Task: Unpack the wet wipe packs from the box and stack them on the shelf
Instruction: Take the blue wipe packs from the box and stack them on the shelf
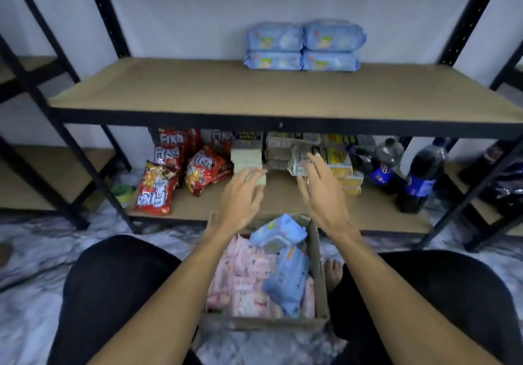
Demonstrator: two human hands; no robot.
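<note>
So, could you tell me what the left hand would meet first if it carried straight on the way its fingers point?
Most likely the pale block-shaped pack on the lower shelf, just beyond the left hand; depth is unclear.

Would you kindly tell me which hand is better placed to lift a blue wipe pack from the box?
Probably the right hand: open, it hovers nearer the blue plastic wipe packs in the brown cardboard box.

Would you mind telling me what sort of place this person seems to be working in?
Probably a small shop's stockroom: black metal racking with board shelves, multiples of retail goods such as red snack bags and dark soda bottles, and a cardboard box of wet wipe packs on the floor.
</note>
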